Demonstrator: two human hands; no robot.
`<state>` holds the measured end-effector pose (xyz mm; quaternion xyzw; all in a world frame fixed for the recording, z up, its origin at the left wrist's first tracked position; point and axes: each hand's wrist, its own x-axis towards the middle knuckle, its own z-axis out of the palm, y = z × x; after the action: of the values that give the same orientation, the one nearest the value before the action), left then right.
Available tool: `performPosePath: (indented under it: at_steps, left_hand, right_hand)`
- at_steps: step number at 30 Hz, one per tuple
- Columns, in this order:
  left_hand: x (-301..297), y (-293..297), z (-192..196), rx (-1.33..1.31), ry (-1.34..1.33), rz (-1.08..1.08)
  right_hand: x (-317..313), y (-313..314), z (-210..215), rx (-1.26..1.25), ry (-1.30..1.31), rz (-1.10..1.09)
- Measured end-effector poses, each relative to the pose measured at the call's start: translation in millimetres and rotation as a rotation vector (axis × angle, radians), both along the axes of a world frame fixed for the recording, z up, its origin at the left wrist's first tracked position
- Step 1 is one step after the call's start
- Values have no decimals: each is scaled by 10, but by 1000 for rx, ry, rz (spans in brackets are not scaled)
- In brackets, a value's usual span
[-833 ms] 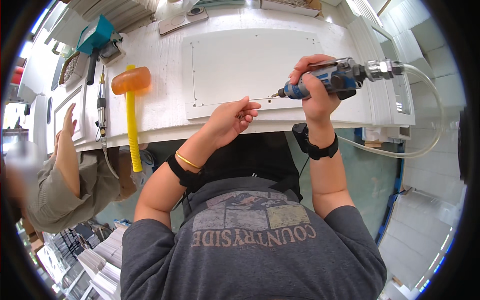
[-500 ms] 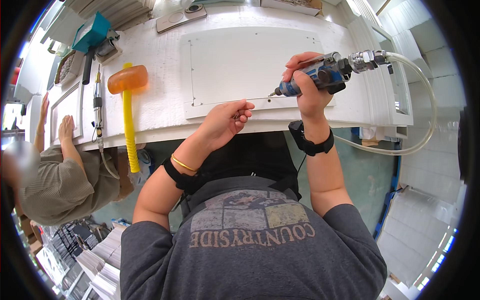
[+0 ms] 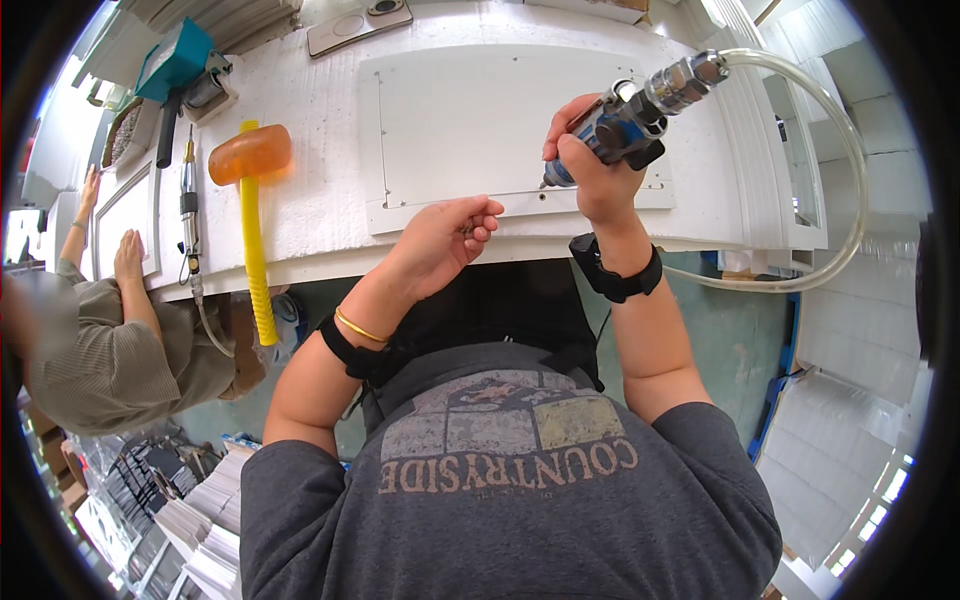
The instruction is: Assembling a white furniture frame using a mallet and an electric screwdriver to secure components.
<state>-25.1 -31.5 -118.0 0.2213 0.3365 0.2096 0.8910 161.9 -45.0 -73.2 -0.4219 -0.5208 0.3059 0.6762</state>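
Note:
My right hand [image 3: 598, 170] is wrapped round a blue and silver air screwdriver [image 3: 607, 130], held tilted. Its bit points down to the near edge strip of a white panel [image 3: 450, 120], close to a small dark hole there. A clear air hose [image 3: 845, 100] leads off the tool's back end and curves away right. My left hand [image 3: 452, 240] is curled closed by the panel's near edge, left of the bit. Something small and dark shows between its fingers, too small to name. Small screws or holes dot the panel's borders.
Left of the panel lie an orange-headed mallet [image 3: 250, 155] with a yellow handle and a slim straight driver [image 3: 189, 205]. A teal tool [image 3: 172, 60] stands behind them. At far left a co-worker's hand [image 3: 129, 257] rests on a white frame. A phone-like device [image 3: 360, 30] lies at the back.
The screwdriver has swung steeper, its back end rising and moving left, with the bit still near the panel's near edge. My left hand has barely moved.

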Motion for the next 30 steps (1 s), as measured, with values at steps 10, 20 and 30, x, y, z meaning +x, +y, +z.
performPosePath:
  at_steps: [10, 20, 30]
  left_hand:
    - [-56, 5, 87, 29, 33, 16]
    - [-191, 42, 140, -17, 29, 78]
    - [-558, 292, 325, -20, -117, 174]
  right_hand:
    - [26, 6, -11, 9, 104, -9]
    - [145, -90, 38, 37, 135, -80]
    - [-319, -916, 79, -428, 816, 280]
